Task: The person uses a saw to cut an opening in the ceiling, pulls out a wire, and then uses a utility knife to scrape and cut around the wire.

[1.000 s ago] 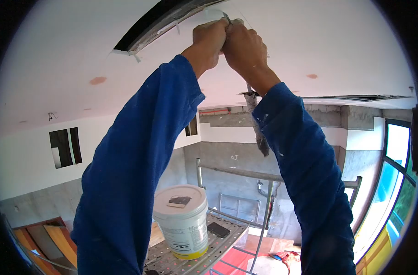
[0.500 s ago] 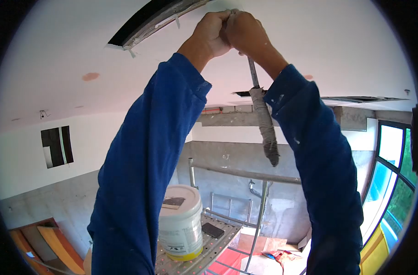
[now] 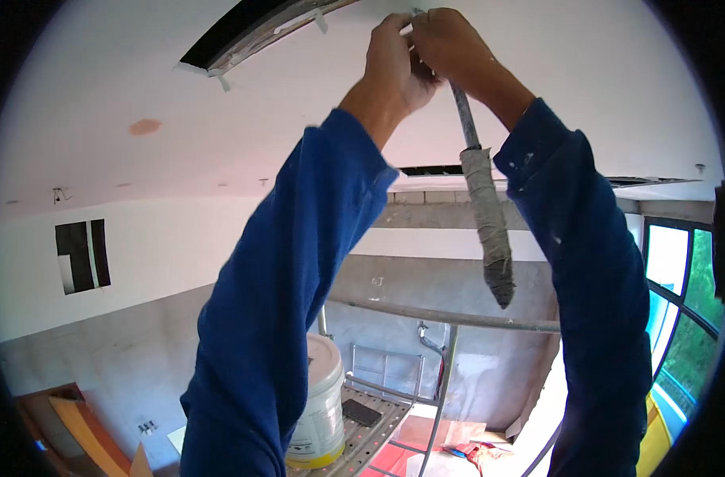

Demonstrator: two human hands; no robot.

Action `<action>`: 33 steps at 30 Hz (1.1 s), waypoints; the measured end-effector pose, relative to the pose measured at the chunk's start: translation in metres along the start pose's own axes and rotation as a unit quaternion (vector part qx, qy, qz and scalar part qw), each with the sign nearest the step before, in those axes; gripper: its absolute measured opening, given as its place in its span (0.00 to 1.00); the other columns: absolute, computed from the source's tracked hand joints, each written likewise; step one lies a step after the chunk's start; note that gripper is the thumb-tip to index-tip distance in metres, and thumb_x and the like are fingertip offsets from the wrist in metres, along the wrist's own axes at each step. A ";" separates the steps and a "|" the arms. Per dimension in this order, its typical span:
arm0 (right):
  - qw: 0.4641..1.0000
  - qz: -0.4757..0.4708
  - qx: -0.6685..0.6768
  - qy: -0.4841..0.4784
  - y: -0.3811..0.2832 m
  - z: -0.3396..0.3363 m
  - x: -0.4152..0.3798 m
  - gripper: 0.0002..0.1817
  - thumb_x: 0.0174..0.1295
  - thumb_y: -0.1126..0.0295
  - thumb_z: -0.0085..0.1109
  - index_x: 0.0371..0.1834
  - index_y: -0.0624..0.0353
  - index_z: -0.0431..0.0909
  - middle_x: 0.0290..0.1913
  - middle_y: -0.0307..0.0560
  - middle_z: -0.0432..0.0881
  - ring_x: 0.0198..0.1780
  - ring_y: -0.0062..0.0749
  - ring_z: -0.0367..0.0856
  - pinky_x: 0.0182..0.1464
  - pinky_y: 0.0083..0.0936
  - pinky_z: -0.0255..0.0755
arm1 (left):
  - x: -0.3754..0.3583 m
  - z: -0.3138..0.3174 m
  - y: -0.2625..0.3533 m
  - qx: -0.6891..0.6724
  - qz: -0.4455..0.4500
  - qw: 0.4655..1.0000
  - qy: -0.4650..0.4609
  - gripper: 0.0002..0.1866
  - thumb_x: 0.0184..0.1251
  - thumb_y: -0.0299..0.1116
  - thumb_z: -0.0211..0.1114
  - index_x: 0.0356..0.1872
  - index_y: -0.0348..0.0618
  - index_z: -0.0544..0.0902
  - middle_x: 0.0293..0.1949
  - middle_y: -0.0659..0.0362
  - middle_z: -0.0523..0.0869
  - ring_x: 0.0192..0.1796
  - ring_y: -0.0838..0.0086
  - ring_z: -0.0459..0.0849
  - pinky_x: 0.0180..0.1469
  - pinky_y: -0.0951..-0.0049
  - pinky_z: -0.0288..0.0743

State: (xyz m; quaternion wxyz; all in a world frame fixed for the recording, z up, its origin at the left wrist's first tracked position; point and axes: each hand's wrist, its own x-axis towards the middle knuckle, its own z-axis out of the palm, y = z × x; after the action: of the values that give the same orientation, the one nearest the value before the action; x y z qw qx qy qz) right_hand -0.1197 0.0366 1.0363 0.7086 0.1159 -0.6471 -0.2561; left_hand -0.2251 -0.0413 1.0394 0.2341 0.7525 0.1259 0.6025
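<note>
Both arms in blue sleeves reach up to the white ceiling. My left hand is raised with fingers curled in, close against the right; what it pinches, if anything, is hidden. My right hand is closed beside it, knuckles near the ceiling. From beneath the right hand a thin metal rod slants down. Its lower end is a thick handle wrapped in grey cloth or tape, which hangs free between my forearms. The rod's upper end is out of sight behind the fingers.
A white bucket with a lid stands on the perforated scaffold platform, beside a dark phone. A metal rail crosses ahead. A dark ceiling opening lies at upper left; windows are at right.
Both hands have shifted to the right in view, the wrapped rod along with them. My left hand's fingers have loosened a little from the right. The view has shifted too, and my left sleeve covers more of the bucket.
</note>
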 end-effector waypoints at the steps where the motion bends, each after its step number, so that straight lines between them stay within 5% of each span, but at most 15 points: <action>1: 0.986 -0.108 -0.114 0.046 0.018 0.014 0.002 0.15 0.68 0.70 0.45 0.33 0.71 0.79 0.29 0.58 0.83 0.32 0.42 0.86 0.38 0.37 0.79 | -0.023 0.020 -0.005 0.021 -0.001 0.998 0.052 0.19 0.77 0.44 0.45 0.51 0.38 0.75 0.43 0.52 0.83 0.47 0.62 0.84 0.52 0.52 0.78; 2: 0.946 -0.213 -0.226 0.091 0.028 0.020 0.004 0.14 0.67 0.70 0.47 0.32 0.70 0.79 0.31 0.58 0.83 0.34 0.42 0.85 0.40 0.37 0.79 | -0.045 0.040 -0.011 0.042 -0.001 0.994 0.103 0.23 0.78 0.46 0.44 0.55 0.35 0.73 0.45 0.51 0.82 0.50 0.62 0.83 0.59 0.50 0.76; 4: 0.997 0.071 -0.026 0.030 -0.013 -0.004 0.001 0.11 0.63 0.70 0.53 0.31 0.67 0.80 0.31 0.56 0.83 0.34 0.42 0.85 0.42 0.36 0.78 | -0.076 0.067 -0.032 0.093 0.010 0.981 0.168 0.27 0.78 0.52 0.41 0.58 0.35 0.68 0.45 0.50 0.80 0.49 0.59 0.83 0.57 0.49 0.79; 5: 0.974 0.212 0.078 -0.003 -0.028 -0.013 0.000 0.09 0.61 0.70 0.56 0.31 0.66 0.81 0.31 0.55 0.83 0.34 0.42 0.84 0.43 0.36 0.78 | -0.085 0.068 -0.038 0.109 0.001 0.983 0.150 0.28 0.78 0.53 0.40 0.58 0.36 0.68 0.44 0.50 0.80 0.49 0.59 0.84 0.55 0.50 0.80; 6: 0.993 0.057 -0.108 -0.005 -0.011 -0.004 0.005 0.08 0.59 0.69 0.58 0.31 0.64 0.81 0.30 0.54 0.82 0.33 0.42 0.84 0.42 0.35 0.78 | -0.092 0.067 -0.042 0.126 -0.008 0.983 0.134 0.28 0.78 0.54 0.39 0.59 0.36 0.67 0.44 0.50 0.80 0.48 0.59 0.84 0.54 0.51 0.82; 8: 0.858 -0.251 -0.449 -0.010 0.033 0.019 0.016 0.08 0.55 0.68 0.63 0.31 0.62 0.80 0.29 0.52 0.81 0.32 0.40 0.84 0.39 0.33 0.78 | -0.108 0.070 -0.053 0.145 -0.033 0.983 0.105 0.29 0.79 0.55 0.37 0.59 0.36 0.66 0.44 0.51 0.79 0.47 0.60 0.84 0.50 0.54 0.84; 11: 0.856 -0.249 -0.447 -0.071 0.009 0.012 0.016 0.15 0.49 0.62 0.66 0.25 0.66 0.83 0.24 0.50 0.81 0.35 0.38 0.83 0.37 0.39 0.77 | -0.125 0.103 -0.060 0.106 -0.052 0.988 0.095 0.27 0.80 0.54 0.37 0.54 0.37 0.69 0.41 0.53 0.79 0.42 0.66 0.84 0.44 0.59 0.87; 14: 0.857 -0.264 -0.442 -0.024 0.018 0.017 0.019 0.16 0.42 0.60 0.68 0.23 0.64 0.82 0.22 0.45 0.78 0.32 0.36 0.79 0.33 0.38 0.72 | -0.123 0.119 -0.070 0.079 0.002 0.982 0.169 0.23 0.81 0.51 0.39 0.47 0.42 0.73 0.34 0.60 0.77 0.35 0.73 0.81 0.37 0.63 0.84; 16: 0.853 -0.295 -0.424 -0.078 0.030 0.012 0.028 0.15 0.41 0.59 0.69 0.20 0.62 0.82 0.23 0.45 0.79 0.33 0.38 0.79 0.35 0.37 0.73 | -0.107 0.093 -0.067 0.017 -0.009 0.993 0.116 0.20 0.81 0.51 0.41 0.44 0.46 0.74 0.30 0.63 0.76 0.33 0.76 0.79 0.32 0.67 0.80; 18: 0.823 -0.309 -0.450 -0.155 0.023 -0.006 0.032 0.14 0.41 0.58 0.69 0.16 0.59 0.81 0.22 0.45 0.78 0.32 0.40 0.79 0.34 0.38 0.73 | -0.102 0.108 -0.069 -0.011 0.000 0.987 0.159 0.18 0.80 0.50 0.43 0.42 0.48 0.73 0.28 0.66 0.74 0.29 0.79 0.75 0.29 0.70 0.73; 19: 0.946 -0.243 -0.192 -0.097 0.078 0.021 0.039 0.13 0.43 0.60 0.67 0.16 0.59 0.81 0.21 0.46 0.78 0.32 0.40 0.79 0.34 0.39 0.73 | -0.099 0.116 -0.072 -0.025 0.005 0.983 0.182 0.17 0.80 0.49 0.43 0.41 0.49 0.73 0.27 0.68 0.74 0.27 0.80 0.73 0.27 0.71 0.70; 21: 0.845 -0.371 -0.352 -0.156 0.045 -0.011 0.042 0.12 0.44 0.62 0.66 0.21 0.61 0.81 0.22 0.47 0.78 0.32 0.41 0.79 0.34 0.38 0.72 | -0.090 0.113 -0.075 -0.074 0.009 0.983 0.166 0.15 0.78 0.47 0.46 0.35 0.51 0.74 0.23 0.69 0.70 0.21 0.80 0.66 0.24 0.73 0.63; 24: 0.869 -0.149 -0.441 -0.167 0.040 0.016 0.043 0.11 0.44 0.64 0.65 0.24 0.61 0.82 0.25 0.48 0.78 0.35 0.40 0.80 0.37 0.38 0.71 | -0.096 0.109 -0.067 -0.036 0.003 0.980 0.193 0.16 0.76 0.44 0.49 0.26 0.52 0.72 0.16 0.70 0.64 0.17 0.81 0.63 0.19 0.73 0.60; 30: 0.871 -0.098 -0.481 -0.029 0.022 0.044 0.026 0.11 0.46 0.64 0.65 0.27 0.61 0.83 0.32 0.50 0.80 0.40 0.40 0.80 0.45 0.38 0.70 | -0.107 0.063 -0.064 0.040 0.010 0.993 0.109 0.18 0.75 0.43 0.51 0.21 0.53 0.69 0.13 0.71 0.60 0.13 0.81 0.59 0.16 0.76 0.56; 33: 0.846 -0.174 -0.501 -0.064 0.034 0.026 0.031 0.10 0.47 0.64 0.64 0.27 0.59 0.82 0.31 0.50 0.79 0.39 0.39 0.79 0.44 0.38 0.70 | -0.093 0.077 -0.073 -0.008 0.027 0.991 0.133 0.16 0.73 0.39 0.52 0.22 0.51 0.70 0.13 0.68 0.61 0.13 0.79 0.61 0.18 0.74 0.59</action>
State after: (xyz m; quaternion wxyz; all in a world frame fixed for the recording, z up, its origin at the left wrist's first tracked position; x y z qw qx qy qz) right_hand -0.1369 0.0538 1.0832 0.5714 -0.1608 -0.4441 -0.6711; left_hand -0.1663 -0.0382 0.9111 0.2049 0.6673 0.1310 0.7040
